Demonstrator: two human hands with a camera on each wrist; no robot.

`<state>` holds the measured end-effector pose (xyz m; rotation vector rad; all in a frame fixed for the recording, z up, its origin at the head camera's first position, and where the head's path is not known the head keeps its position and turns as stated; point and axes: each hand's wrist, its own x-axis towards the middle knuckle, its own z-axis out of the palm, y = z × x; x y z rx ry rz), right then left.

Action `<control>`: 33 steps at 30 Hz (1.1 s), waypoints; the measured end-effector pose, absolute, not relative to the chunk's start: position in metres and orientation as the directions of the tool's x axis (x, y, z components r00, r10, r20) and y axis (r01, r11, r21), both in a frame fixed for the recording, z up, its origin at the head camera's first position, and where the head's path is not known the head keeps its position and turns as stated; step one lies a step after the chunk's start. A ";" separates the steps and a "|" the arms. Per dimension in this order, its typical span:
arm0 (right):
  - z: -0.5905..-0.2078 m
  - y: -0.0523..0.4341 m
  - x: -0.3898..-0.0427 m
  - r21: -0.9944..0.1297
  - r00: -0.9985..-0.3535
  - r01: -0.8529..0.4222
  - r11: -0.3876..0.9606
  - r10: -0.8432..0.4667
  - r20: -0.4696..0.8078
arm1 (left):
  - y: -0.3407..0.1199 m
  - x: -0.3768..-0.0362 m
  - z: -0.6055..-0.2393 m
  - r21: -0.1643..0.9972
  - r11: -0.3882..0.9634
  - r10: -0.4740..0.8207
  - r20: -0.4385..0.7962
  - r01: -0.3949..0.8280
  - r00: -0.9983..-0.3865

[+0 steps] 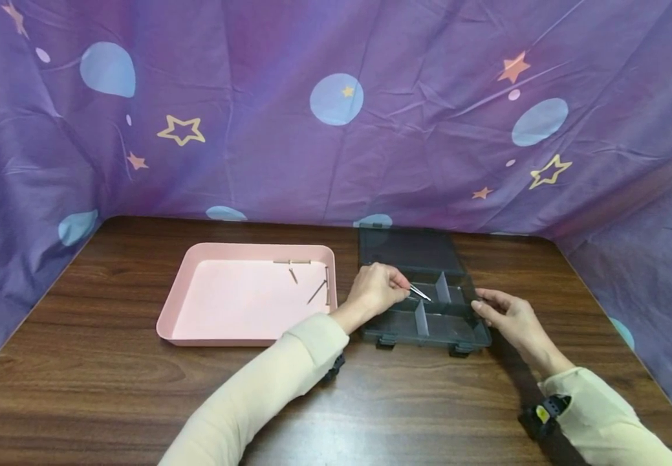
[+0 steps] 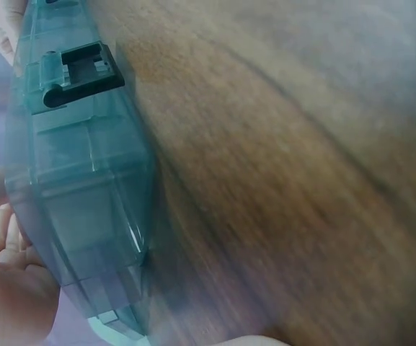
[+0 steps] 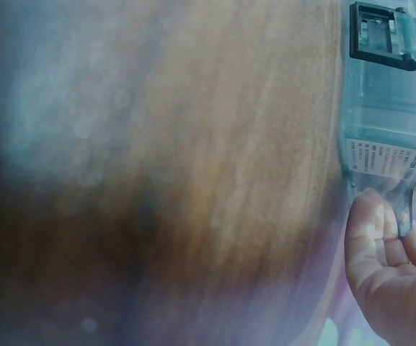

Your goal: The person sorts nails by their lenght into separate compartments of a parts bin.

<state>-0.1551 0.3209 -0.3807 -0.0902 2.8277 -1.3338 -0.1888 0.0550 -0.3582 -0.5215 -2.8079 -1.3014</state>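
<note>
Over the left rear compartment of a dark translucent compartment box (image 1: 452, 329), my left hand (image 1: 375, 288) pinches what look like slim silvery screws (image 1: 420, 293). Their exact number is unclear. The box lies with its lid (image 1: 408, 249) folded back. At its right side, my right hand (image 1: 507, 317) grips the box's edge between thumb and fingers. A printed label (image 3: 384, 158) shows on that end in the right wrist view. In the left wrist view, the left hand (image 2: 13, 295) is partly seen beside the box wall, and the screws are hidden.
To the left of the box stands a shallow pink tray (image 1: 219, 342), with several thin screws (image 1: 316, 291) near its right and back walls. Dark latches (image 1: 386, 343) stick out along the box's front. A purple patterned cloth (image 1: 266, 129) hangs behind the wooden table (image 1: 108, 382).
</note>
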 end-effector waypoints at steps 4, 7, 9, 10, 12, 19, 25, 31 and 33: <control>-0.382 0.321 -0.154 -0.779 -0.998 -0.040 0.625 -0.058 0.005 | 0.053 -0.187 -0.358 0.764 0.568 0.312 0.146 0.308 -0.939; -0.382 0.321 -0.153 -0.787 -0.998 -0.045 0.615 -0.063 0.008 | 0.049 -0.185 -0.358 0.791 0.530 0.320 0.147 0.305 -0.936; -0.381 0.321 -0.153 -0.790 -0.997 -0.055 0.610 -0.069 0.016 | 0.047 -0.183 -0.357 0.808 0.510 0.320 0.142 0.296 -0.937; -0.381 0.321 -0.153 -0.792 -0.997 -0.060 0.608 -0.070 0.021 | 0.045 -0.182 -0.356 0.816 0.499 0.318 0.141 0.292 -0.938; -0.380 0.321 -0.153 -0.792 -0.997 -0.067 0.607 -0.074 0.027 | 0.041 -0.181 -0.355 0.826 0.488 0.310 0.138 0.282 -0.941; -0.380 0.323 -0.153 -0.788 -0.997 -0.060 0.612 -0.075 0.018 | 0.020 -0.176 -0.350 0.869 0.443 0.273 0.102 0.219 -0.957; -0.380 0.323 -0.155 -0.809 -0.997 -0.061 0.585 -0.080 0.017 | -0.010 -0.174 -0.350 0.896 0.416 0.211 0.067 0.152 -0.975; -0.382 0.324 -0.155 -0.807 -0.996 -0.069 0.586 -0.080 0.026 | -0.043 -0.177 -0.358 0.898 0.432 0.143 0.030 0.090 -0.989; -0.383 0.324 -0.155 -0.815 -0.996 -0.073 0.575 -0.084 0.030 | -0.053 -0.177 -0.361 0.890 0.448 0.128 0.029 0.084 -0.991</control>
